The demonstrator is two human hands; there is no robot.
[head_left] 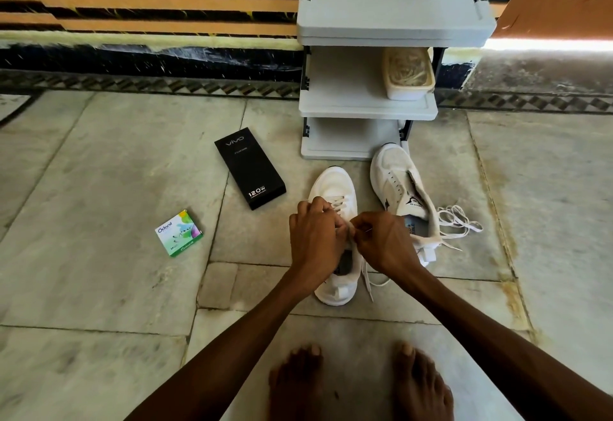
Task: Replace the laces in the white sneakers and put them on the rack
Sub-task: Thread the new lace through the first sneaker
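Note:
A white sneaker (333,188) stands on the floor in front of me, toe toward the rack, with a lace threaded through its front eyelets. My left hand (315,235) and my right hand (381,241) meet over its tongue, each pinching the lace. A loose lace end (368,283) trails off the sneaker's right side. The second white sneaker (398,182) lies tilted to the right, without a lace in its eyelets. A loose white lace (459,223) lies bunched beside it. The grey shoe rack (368,112) stands just behind both sneakers.
A plastic tub (408,75) of tangled strings sits on the rack's middle shelf. A black phone box (250,168) and a small green box (179,233) lie on the marble floor to the left. My bare feet (361,384) are at the bottom.

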